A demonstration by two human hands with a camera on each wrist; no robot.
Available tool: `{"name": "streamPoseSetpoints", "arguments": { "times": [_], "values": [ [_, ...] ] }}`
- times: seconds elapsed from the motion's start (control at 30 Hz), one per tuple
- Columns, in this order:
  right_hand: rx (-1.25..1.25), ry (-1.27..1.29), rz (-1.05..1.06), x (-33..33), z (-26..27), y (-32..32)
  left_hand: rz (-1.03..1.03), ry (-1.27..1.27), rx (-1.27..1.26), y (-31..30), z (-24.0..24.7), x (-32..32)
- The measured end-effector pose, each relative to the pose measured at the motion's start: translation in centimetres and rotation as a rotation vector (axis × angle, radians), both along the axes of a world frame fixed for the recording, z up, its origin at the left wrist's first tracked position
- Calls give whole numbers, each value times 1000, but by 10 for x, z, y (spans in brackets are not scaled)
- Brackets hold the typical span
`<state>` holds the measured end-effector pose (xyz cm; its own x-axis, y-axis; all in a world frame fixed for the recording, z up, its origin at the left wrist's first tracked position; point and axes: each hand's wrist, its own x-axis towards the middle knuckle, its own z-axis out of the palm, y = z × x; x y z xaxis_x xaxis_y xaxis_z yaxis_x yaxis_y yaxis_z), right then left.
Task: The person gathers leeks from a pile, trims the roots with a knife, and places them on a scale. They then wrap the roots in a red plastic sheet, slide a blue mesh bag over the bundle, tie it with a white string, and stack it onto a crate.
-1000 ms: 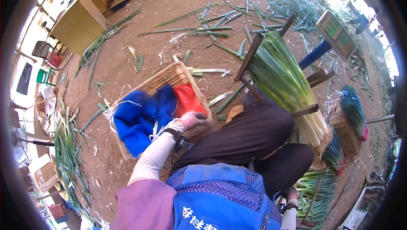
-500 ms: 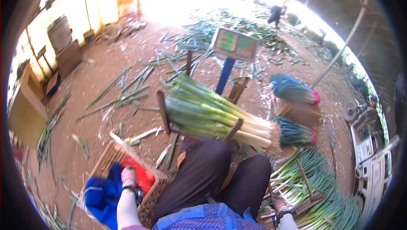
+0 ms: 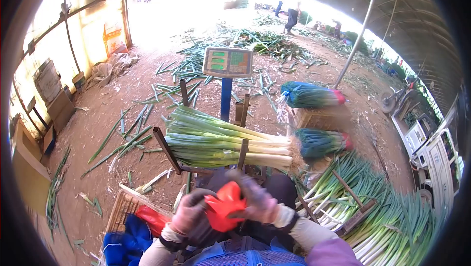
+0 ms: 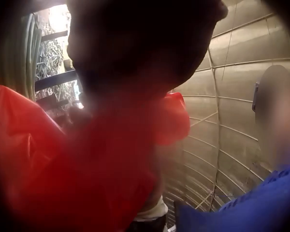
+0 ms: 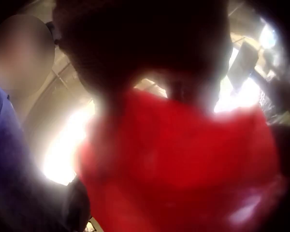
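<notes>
Over my lap in the head view, a red plastic bag (image 3: 225, 209) is stretched between both hands. My left hand (image 3: 186, 212) grips its left side with curled fingers. On the opposite side my right hand (image 3: 260, 204), blurred, pinches it too. Red plastic (image 4: 29, 140) fills much of the left wrist view, and the same bag (image 5: 183, 150) covers the lower middle of the right wrist view. Just beyond the hands, a thick bundle of green onions (image 3: 230, 141) lies across a metal stand (image 3: 167, 148), roots to the right.
At lower left a plastic crate (image 3: 120, 209) contains blue cloth (image 3: 130, 241) and more red plastic (image 3: 153, 219). A scale display (image 3: 228, 62) rises behind the stand. Wrapped onion bundles (image 3: 311, 94) sit to the right, above a large onion pile (image 3: 392, 217).
My left hand has come from the crate to my lap with a red plastic bag. My right hand has left the onion pile's side and joined it. The head view has tilted up and turned.
</notes>
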<state>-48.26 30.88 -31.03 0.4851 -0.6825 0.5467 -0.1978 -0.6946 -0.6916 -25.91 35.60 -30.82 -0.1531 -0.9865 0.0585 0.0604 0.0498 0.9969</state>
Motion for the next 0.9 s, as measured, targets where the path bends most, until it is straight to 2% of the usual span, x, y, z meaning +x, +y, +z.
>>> {"name": "streamPoseSetpoints", "arguments": {
  "times": [0.07,0.13,0.17,0.2,0.23,0.27,0.3,0.33,0.37,0.4,0.43,0.47,0.53,0.6,0.63,0.67,0.73,0.77,0.8,0.83,0.87,0.9],
  "values": [
    [537,178,381,15,-58,-3,11,-10,21,6,-4,-2],
    [545,508,262,15,-31,12,96,-117,52,12,-8,15],
    [537,261,250,7,-39,19,167,67,193,14,-22,34],
    [662,65,251,-3,-61,17,308,45,140,17,-48,58],
    [1190,-388,399,-19,-66,11,463,55,128,21,-90,90],
    [1689,-877,536,-38,-68,5,598,-80,165,31,-132,127],
    [1742,-994,533,-62,-71,3,677,-539,127,52,-184,171],
    [1792,-1113,528,-85,-75,2,713,-793,335,81,-225,202],
    [1690,-1090,395,-105,-80,0,578,-1016,480,111,-221,204],
    [1583,-1064,267,-120,-84,-2,513,-1371,619,147,-243,206],
    [1513,-1027,186,-130,-85,-2,334,-1419,772,181,-284,230],
    [1443,-988,104,-140,-86,0,251,-1428,959,203,-289,231],
    [1297,-905,-55,-156,-85,1,284,-1363,1157,213,-273,220],
    [1158,-812,-211,-163,-84,4,369,-1306,1202,207,-249,215],
    [1184,-862,-170,-160,-75,5,416,-1278,1209,204,-236,213],
    [1162,-772,-286,-152,-60,4,475,-1250,1209,199,-222,212],
    [1110,-591,-515,-136,-36,5,581,-1230,1087,196,-199,218],
    [1109,-621,-500,-137,-38,4,671,-1314,814,207,-221,245],
    [1108,-650,-485,-140,-44,1,633,-1254,714,217,-246,291],
    [1109,-678,-468,-143,-50,-1,900,-1152,504,223,-285,337],
    [1074,-692,-458,-148,-59,-3,1017,-1148,429,205,-217,300],
    [1048,-700,-440,-157,-70,-6,1121,-1201,310,207,-226,331]
  ]
}}
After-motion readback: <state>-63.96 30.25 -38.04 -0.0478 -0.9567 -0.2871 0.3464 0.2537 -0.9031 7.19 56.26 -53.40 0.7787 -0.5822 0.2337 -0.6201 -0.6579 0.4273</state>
